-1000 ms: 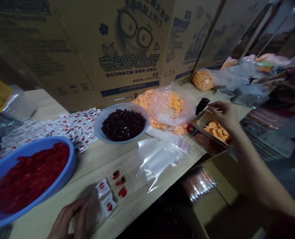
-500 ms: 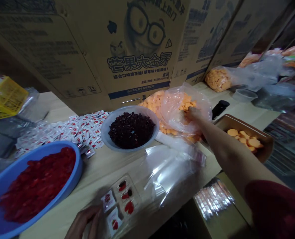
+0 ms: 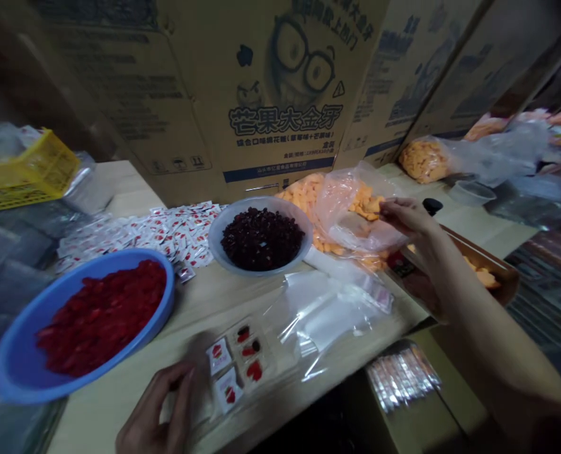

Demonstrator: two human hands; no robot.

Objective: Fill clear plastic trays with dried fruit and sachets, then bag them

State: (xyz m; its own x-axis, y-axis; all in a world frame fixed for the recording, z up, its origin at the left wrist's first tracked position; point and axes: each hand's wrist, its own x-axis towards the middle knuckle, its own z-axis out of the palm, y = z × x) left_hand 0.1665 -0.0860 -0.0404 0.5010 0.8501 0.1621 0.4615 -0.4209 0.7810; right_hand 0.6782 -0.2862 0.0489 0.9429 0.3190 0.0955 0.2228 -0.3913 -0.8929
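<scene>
My left hand rests at the table's near edge, fingers curled around the left side of a clear compartment tray that holds small sachets and red and dark pieces. My right hand reaches out to the plastic bag of orange pieces; its fingertips are pinched together at the bag's right edge, and whether they hold a piece is unclear. A grey bowl of dark dried fruit stands between the two hands. A blue bowl of red pieces sits at the left.
Many small red-and-white sachets lie behind the bowls. Empty clear bags lie in the middle. A brown tray with orange pieces sits at the right, a yellow basket at far left, cardboard boxes behind.
My right hand went from the brown tray to the bag of orange pieces, then drew back to the bag's right edge. My left hand stayed at the compartment tray. The view shifted.
</scene>
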